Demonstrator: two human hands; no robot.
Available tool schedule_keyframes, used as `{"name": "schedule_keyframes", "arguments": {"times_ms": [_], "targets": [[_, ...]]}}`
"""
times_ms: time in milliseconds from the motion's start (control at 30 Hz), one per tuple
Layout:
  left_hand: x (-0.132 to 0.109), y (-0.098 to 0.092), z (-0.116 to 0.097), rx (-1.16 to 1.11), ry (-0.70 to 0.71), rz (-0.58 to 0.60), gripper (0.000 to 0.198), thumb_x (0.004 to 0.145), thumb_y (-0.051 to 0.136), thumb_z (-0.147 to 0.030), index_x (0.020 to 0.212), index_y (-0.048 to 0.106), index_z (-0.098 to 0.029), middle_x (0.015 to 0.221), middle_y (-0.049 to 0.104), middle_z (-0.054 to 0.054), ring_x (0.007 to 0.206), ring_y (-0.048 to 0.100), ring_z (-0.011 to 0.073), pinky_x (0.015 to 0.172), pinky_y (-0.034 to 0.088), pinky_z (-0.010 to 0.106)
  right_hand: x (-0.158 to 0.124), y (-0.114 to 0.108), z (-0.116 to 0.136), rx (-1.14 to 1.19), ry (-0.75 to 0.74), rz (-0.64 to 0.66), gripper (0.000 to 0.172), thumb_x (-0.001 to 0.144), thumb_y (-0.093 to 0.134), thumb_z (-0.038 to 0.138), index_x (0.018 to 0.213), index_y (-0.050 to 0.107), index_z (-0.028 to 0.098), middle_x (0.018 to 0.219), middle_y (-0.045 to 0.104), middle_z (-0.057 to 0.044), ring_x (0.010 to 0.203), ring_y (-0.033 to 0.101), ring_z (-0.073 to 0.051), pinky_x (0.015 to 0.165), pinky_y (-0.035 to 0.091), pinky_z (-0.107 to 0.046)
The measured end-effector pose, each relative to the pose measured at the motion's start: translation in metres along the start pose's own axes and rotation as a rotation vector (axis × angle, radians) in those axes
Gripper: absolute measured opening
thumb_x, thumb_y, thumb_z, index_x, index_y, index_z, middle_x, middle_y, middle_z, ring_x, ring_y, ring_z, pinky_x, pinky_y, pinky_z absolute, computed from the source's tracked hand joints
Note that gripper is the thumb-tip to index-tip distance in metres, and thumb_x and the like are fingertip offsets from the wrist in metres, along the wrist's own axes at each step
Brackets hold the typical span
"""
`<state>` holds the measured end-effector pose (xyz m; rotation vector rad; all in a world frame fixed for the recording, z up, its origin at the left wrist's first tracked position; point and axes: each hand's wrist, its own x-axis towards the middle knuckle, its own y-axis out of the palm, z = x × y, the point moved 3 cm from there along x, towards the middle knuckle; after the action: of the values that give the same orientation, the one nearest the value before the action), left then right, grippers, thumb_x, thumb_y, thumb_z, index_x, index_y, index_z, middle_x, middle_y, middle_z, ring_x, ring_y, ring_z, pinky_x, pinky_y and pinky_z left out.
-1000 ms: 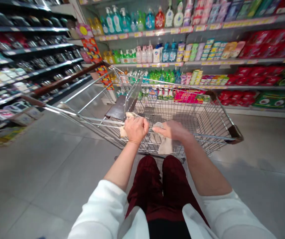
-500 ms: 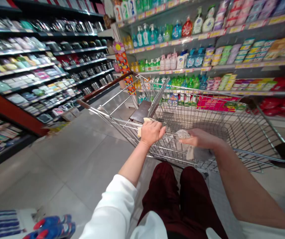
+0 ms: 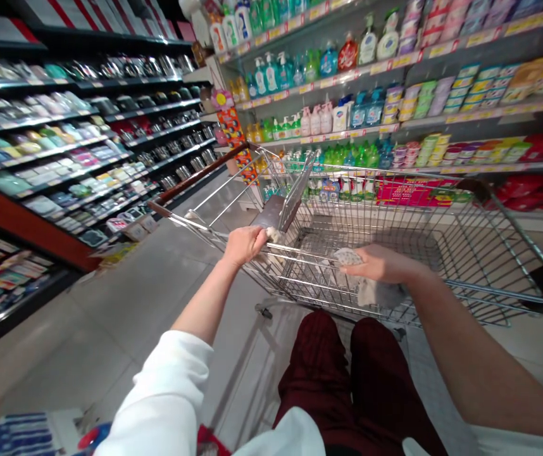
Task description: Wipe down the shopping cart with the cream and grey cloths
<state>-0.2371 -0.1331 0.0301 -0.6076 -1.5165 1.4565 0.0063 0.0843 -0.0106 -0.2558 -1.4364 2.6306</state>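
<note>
A metal shopping cart (image 3: 442, 234) stands sideways before me, its wire basket stretching to the right. My left hand (image 3: 244, 245) is closed around the near top rail, with a pale cloth (image 3: 275, 236) bunched at its thumb side. Farther right, over the same side of the basket, my right hand (image 3: 381, 263) grips a light spotted cloth (image 3: 347, 256). Part of that cloth hangs below the hand against the wires. The brown child-seat flap (image 3: 271, 212) lies just beyond my left hand. A brown push handle (image 3: 200, 174) is at the cart's left end.
Shelves of pump bottles (image 3: 271, 73) and stacked tubs rise behind the cart. On the left, another shelf unit (image 3: 38, 117) holds bowls and metal cups. Grey floor tiles (image 3: 105, 316) lie below. A blue-and-white striped item (image 3: 19, 434) is at the lower left.
My left hand has slid left along the rail with its cloth. The right hand is in nearly the same place. The view has shifted slightly, and a cart wheel now shows.
</note>
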Motion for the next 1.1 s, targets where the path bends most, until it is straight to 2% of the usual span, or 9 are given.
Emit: {"name": "schedule_keyframes", "arguments": {"times_ms": [133,267,467,567,667,767,900,1100], "targets": [[0.007,-0.007,0.007,-0.004,-0.002,0.192,0.056,0.099,0.022,-0.054,0.085,0.067,-0.024,0.093,0.074,0.007,0.087,0.067,0.0235,0.064,0.035,0.030,0.000,0.002,0.000,-0.011,0.018,0.085,0.048,0.084,0.050,0.065,0.069,0.056,0.019,0.068,0.063,-0.001,0.064,0.055,-0.016,0.059,0.035,-0.027],[0.015,-0.014,0.021,0.027,-0.019,0.225,0.055,0.098,0.024,-0.054,0.094,0.070,-0.025,0.100,0.075,0.008,0.091,0.068,0.0257,0.065,0.037,0.030,0.000,0.002,0.000,0.054,0.051,0.095,0.043,0.082,0.054,0.062,0.072,0.058,0.020,0.069,0.065,0.000,0.066,0.057,-0.016,0.058,0.036,-0.026],[0.036,-0.034,0.085,0.384,-0.246,0.261,0.051,0.094,0.032,-0.045,0.104,0.072,-0.016,0.115,0.072,0.019,0.106,0.066,0.0329,0.077,0.044,0.035,0.000,0.001,0.002,0.081,0.082,0.088,0.039,0.080,0.056,0.058,0.072,0.061,0.020,0.071,0.067,0.000,0.067,0.059,-0.017,0.059,0.038,-0.026],[0.042,-0.030,0.102,0.390,-0.317,0.405,0.051,0.091,0.035,-0.046,0.108,0.073,-0.016,0.122,0.070,0.019,0.111,0.064,0.0336,0.081,0.045,0.035,0.000,0.001,0.001,0.065,0.106,0.085,0.040,0.080,0.057,0.059,0.073,0.062,0.020,0.072,0.067,-0.001,0.068,0.060,-0.018,0.059,0.038,-0.026],[0.042,-0.019,0.100,0.326,-0.371,0.507,0.051,0.089,0.039,-0.048,0.110,0.074,-0.017,0.125,0.069,0.019,0.113,0.063,0.0345,0.082,0.045,0.035,-0.001,0.000,0.002,0.063,0.091,0.091,0.040,0.081,0.057,0.058,0.076,0.062,0.019,0.073,0.067,-0.002,0.068,0.059,-0.017,0.059,0.037,-0.026],[0.038,-0.014,0.090,0.302,-0.416,0.458,0.052,0.091,0.038,-0.047,0.110,0.075,-0.015,0.125,0.068,0.020,0.115,0.063,0.0341,0.085,0.044,0.035,-0.003,-0.001,0.006,0.056,0.069,0.096,0.037,0.084,0.055,0.053,0.080,0.062,0.017,0.076,0.069,-0.003,0.070,0.059,-0.016,0.061,0.037,-0.026],[0.032,-0.011,0.077,0.274,-0.430,0.389,0.047,0.093,0.038,-0.037,0.109,0.075,-0.014,0.123,0.069,0.021,0.116,0.062,0.0349,0.091,0.042,0.041,-0.004,-0.001,0.006,0.058,0.096,0.091,0.037,0.084,0.056,0.052,0.087,0.065,0.016,0.082,0.071,-0.004,0.075,0.061,-0.018,0.064,0.038,-0.026],[0.034,-0.011,0.071,0.268,-0.451,0.461,0.040,0.088,0.046,-0.030,0.113,0.074,-0.017,0.129,0.066,0.021,0.119,0.060,0.0404,0.096,0.041,0.052,-0.004,0.001,0.002,0.072,0.093,0.053,0.033,0.082,0.059,0.052,0.088,0.066,0.020,0.087,0.072,-0.002,0.080,0.064,-0.019,0.067,0.041,-0.026]]}}
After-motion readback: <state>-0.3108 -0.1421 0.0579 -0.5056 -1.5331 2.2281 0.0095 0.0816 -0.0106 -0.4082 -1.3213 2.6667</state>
